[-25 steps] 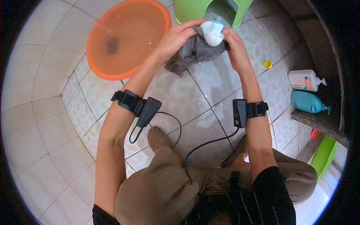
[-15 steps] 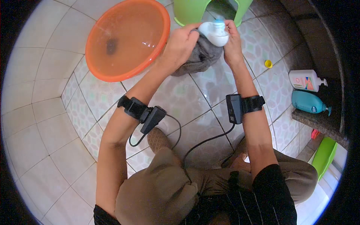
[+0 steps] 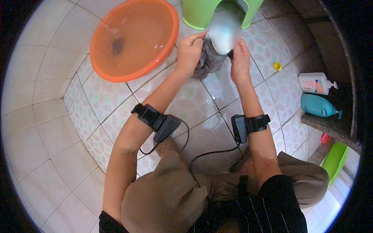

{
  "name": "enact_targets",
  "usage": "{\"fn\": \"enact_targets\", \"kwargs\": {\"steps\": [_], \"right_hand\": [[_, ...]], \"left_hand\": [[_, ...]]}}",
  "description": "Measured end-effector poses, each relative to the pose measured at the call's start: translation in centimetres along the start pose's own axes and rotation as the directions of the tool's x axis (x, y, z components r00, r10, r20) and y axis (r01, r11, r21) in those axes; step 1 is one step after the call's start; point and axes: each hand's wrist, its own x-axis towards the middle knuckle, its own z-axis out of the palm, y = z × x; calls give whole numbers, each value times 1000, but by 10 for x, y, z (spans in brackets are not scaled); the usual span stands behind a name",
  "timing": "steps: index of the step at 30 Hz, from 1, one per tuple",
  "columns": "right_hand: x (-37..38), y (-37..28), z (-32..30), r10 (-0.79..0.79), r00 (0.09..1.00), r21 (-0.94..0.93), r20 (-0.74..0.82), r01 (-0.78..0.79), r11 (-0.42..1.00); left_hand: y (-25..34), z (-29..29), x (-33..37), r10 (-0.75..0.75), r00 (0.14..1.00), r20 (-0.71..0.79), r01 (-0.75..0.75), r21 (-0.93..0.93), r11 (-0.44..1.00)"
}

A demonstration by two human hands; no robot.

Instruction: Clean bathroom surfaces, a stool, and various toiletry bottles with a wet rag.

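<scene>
My left hand is closed on the left edge of a bunched dark grey cloth, its thumb and fingers pinched together. On the far side of the cloth is a smooth, rounded white piece. Its upper part is a white and pale blue blur, so its kind cannot be made out. Beside the right edge of this piece, my right hand has its fingers bent inward, with a dark bit of the cloth at its fingertips. Both hands are held over the tiled floor, in front of a green plastic stool.
An orange basin of cloudy water, with a dark patch in it, stands at the far left. A small yellow cap lies on the floor. Along the right are a white pump bottle, a teal pump bottle and a bright green panel.
The grey cloth and white piece have shifted and turned, and the cloth looks more bunched. My right hand has moved down from beside the blue-topped part. The white piece's far end has become blurred.
</scene>
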Motion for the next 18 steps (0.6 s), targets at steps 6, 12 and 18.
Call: {"fn": "enact_targets", "kwargs": {"steps": [6, 12, 18], "right_hand": [[-2, 3, -4, -98, 993, -37, -66, 96, 995], [-20, 5, 13, -283, 936, -472, -211, 156, 868], [-26, 27, -9, -215, 956, -558, -201, 69, 827]], "left_hand": [[7, 10, -31, 72, 997, -13, -65, 291, 954], [-18, 0, -52, 480, 877, 20, -452, 370, 811], [-18, 14, -62, 455, 889, 50, -440, 370, 818]]}}
